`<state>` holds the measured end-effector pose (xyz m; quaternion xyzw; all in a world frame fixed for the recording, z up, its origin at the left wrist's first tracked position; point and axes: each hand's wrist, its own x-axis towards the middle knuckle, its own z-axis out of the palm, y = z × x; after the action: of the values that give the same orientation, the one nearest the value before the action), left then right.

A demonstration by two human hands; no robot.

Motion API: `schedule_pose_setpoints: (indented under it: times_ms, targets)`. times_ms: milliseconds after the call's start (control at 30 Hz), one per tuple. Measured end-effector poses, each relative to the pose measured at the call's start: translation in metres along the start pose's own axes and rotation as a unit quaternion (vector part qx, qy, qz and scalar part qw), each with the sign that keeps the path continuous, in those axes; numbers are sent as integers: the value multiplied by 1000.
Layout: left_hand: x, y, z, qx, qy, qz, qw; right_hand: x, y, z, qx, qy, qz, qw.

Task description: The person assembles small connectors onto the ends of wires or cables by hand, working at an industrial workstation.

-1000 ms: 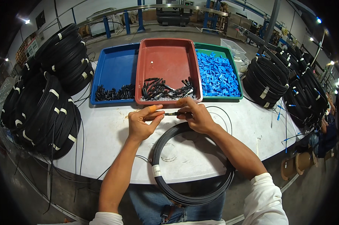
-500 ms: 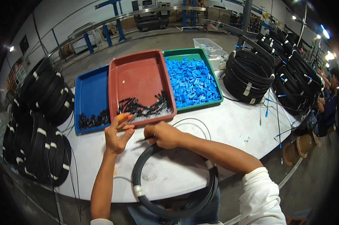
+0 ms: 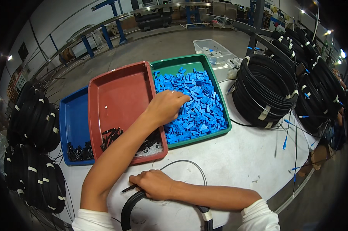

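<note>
My left hand (image 3: 168, 106) reaches over the red tray (image 3: 120, 88) to a heap of small blue plastic connector pieces (image 3: 195, 123) in the green tray (image 3: 181, 61). Its fingers are drawn together among the pieces; what they hold, if anything, is hidden. My right hand (image 3: 152, 184) is closed around the end of a black cable. A slim black fitting (image 3: 128, 188) sticks out of it to the left. Below that hand lies a coil of black cable (image 3: 128, 211), bound with white tape and partly cut off by the lower edge.
Small black parts (image 3: 112, 138) and clear pieces (image 3: 152, 149) lie in the red tray. A blue tray (image 3: 74, 115) holds more black parts. Taped cable coils stand at left (image 3: 31, 173) and right (image 3: 262, 92), some with blue-tipped ends. A clear bin (image 3: 212, 52) sits behind the green tray.
My left hand has moved from the red tray's front edge up and right, into the green tray. My right hand still grips the cable end. The view has shifted.
</note>
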<state>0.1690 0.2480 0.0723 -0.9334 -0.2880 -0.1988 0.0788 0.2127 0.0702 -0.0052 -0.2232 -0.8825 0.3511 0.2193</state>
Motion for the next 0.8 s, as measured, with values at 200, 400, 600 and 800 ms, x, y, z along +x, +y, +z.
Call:
schedule_pose_setpoints:
  times_ms: [200, 400, 600, 800]
  targets:
    - [34, -17, 32, 27, -23, -46, 998, 0, -5, -6, -3, 7, 10, 1000]
    - [41, -3, 29, 85, -14, -60, 994, -3, 0, -4, -15, 22, -16, 1000]
    - [34, -18, 49, 14, 82, -114, 990, -2, 0, 6, -144, 27, -46, 988]
    - [-1, -6, -1, -240, 218, -188, 927, 1, -6, 15, -285, 56, -75, 954]
